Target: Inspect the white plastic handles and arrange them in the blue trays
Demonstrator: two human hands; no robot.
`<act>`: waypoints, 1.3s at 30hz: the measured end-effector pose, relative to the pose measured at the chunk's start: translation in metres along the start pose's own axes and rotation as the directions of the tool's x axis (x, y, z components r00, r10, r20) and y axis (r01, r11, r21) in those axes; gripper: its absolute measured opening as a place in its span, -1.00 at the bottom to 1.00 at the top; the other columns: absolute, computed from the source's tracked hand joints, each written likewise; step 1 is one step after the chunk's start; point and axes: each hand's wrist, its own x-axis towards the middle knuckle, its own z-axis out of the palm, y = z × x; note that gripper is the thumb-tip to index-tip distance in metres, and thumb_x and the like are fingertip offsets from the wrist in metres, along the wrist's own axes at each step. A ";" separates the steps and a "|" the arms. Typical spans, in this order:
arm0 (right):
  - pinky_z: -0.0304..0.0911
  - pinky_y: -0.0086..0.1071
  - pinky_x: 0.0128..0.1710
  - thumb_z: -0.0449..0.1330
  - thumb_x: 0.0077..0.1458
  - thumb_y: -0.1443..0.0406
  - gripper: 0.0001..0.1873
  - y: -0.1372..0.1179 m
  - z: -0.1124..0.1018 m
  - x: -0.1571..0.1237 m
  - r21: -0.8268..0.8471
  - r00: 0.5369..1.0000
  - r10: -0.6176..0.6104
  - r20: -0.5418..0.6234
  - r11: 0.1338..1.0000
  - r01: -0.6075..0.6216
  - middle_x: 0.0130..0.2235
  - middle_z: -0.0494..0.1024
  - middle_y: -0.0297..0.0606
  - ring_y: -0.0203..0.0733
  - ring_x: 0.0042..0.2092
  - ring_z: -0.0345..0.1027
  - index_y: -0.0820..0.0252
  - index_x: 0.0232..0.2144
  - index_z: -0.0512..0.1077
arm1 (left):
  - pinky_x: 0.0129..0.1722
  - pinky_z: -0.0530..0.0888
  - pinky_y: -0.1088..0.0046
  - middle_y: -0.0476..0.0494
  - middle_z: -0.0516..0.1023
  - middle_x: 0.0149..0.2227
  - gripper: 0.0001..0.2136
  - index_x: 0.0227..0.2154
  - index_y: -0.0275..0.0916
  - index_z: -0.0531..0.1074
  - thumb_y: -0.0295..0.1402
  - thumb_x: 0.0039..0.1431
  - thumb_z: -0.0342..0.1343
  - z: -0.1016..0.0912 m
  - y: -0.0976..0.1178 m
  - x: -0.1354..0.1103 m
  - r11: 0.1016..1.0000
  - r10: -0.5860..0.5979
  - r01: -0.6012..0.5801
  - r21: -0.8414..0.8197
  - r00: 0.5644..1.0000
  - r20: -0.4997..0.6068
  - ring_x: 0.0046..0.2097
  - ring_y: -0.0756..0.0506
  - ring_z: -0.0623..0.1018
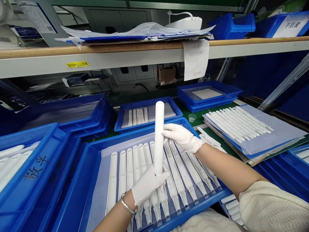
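Note:
A long white plastic casing (159,135) with a rounded top stands nearly upright before me. My left hand (151,185), in a white glove, is closed around its lower end. From the right, my gloved right hand (181,137) has its fingers bent against the casing's side, about halfway up. Below both hands is a blue tray (95,161), lined with a pale sheet. Rows of similar white pieces (129,167) lie side by side in it; several have comb-like narrow ends pointing toward me. My hands and forearms cover part of the row.
Behind stand blue trays (148,104) with more white pieces, and a small clear cup (192,118). At the right, white parts (238,124) lie on stacked sheets. Stacked blue trays (48,135) flank the left. A shelf edge (135,53) with a hanging paper (196,59) crosses above.

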 end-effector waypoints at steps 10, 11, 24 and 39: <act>0.38 -0.45 -0.32 0.35 0.13 0.10 -0.61 0.000 -0.001 0.000 0.008 1.000 0.010 -0.003 1.000 -0.010 -0.25 0.59 -0.23 -0.31 -0.31 0.47 0.24 -0.09 0.54 | -0.56 0.29 0.52 0.18 0.29 -0.63 -0.79 -0.36 -0.21 0.33 -0.28 0.07 0.26 0.004 0.011 -0.003 0.998 -0.046 0.050 0.041 0.995 -0.089 -0.61 0.05 0.33; 0.37 -0.46 -0.33 0.35 0.13 0.10 -0.61 0.000 -0.001 0.000 0.007 1.000 0.011 -0.002 1.000 -0.011 -0.26 0.59 -0.24 -0.31 -0.31 0.47 0.25 -0.10 0.54 | -0.56 0.29 0.51 0.17 0.30 -0.62 -0.79 -0.36 -0.21 0.33 -0.28 0.07 0.26 0.005 0.013 -0.004 0.998 -0.045 0.050 0.047 0.995 -0.095 -0.60 0.04 0.34; 0.39 -0.38 -0.27 0.28 0.18 0.09 -0.57 -0.006 0.002 -0.001 -0.081 0.999 0.000 0.043 0.997 0.003 -0.22 0.56 -0.20 -0.25 -0.27 0.46 0.27 -0.03 0.50 | -0.51 0.39 0.50 -0.05 0.52 -0.43 -0.51 -0.08 -0.26 0.33 -0.02 0.08 0.28 0.003 0.006 -0.006 0.986 0.002 -0.011 -0.164 0.998 -0.056 -0.49 0.00 0.48; 0.38 -0.34 -0.31 0.36 0.00 0.07 -0.61 -0.037 -0.022 -0.004 -0.226 0.847 -0.197 -0.493 0.970 0.094 -0.35 0.50 -0.29 -0.24 -0.35 0.38 0.22 -0.22 0.50 | -0.61 0.34 0.57 0.10 0.36 -0.54 -0.66 -0.29 -0.22 0.30 -0.06 0.17 0.23 0.016 -0.001 -0.011 0.997 -0.075 0.071 0.035 0.991 0.107 -0.58 0.07 0.36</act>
